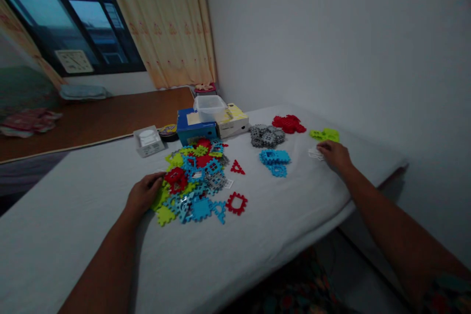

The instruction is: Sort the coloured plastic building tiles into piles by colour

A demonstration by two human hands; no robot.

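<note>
A mixed pile of toothed plastic building pieces in blue, red, green and grey lies on the white-covered table. At its left edge rests my left hand, fingers curled against the pieces; what they grip, if anything, is hidden. Farther right, my right hand pinches at a few white building pieces on the cloth. Just beyond it are yellow-green pieces. Separate single-colour heaps lie between the hands: blue pieces, grey pieces and red pieces.
A red triangle and a red square frame lie beside the pile. Behind it stand a blue box, a white-and-yellow box, a clear plastic tub and a small white box. A wall borders the right.
</note>
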